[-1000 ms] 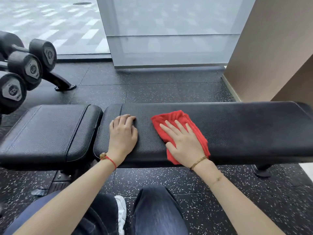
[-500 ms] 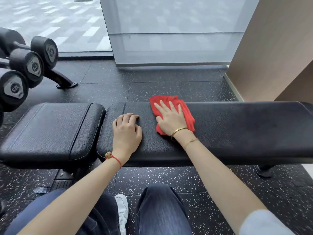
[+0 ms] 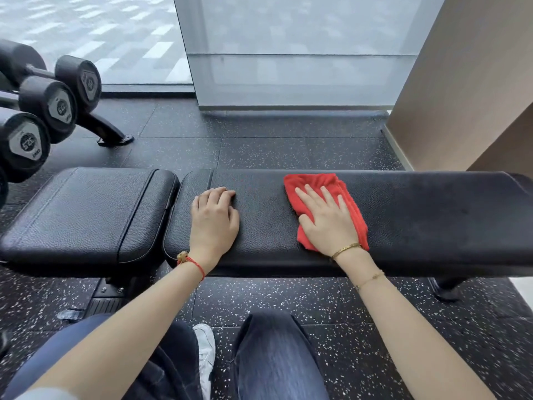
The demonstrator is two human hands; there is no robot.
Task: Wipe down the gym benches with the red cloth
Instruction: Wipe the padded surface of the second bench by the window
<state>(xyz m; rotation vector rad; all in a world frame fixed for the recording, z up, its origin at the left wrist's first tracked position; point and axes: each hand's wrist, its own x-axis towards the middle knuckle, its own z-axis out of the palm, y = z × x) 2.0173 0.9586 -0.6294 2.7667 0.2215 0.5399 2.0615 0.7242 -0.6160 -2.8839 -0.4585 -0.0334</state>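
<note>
While she crouches at the black bench (image 3: 418, 215), right hand (image 3: 327, 223) flat with fingers spread on the red cloth (image 3: 314, 183) atop the long pad, left hand (image 3: 213, 220) resting beside it, fingers loosely curled, holding nothing, both forearms reaching forward.

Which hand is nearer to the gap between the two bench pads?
The left hand. It rests on the long pad just right of the gap; the right hand presses the red cloth farther right.
</note>
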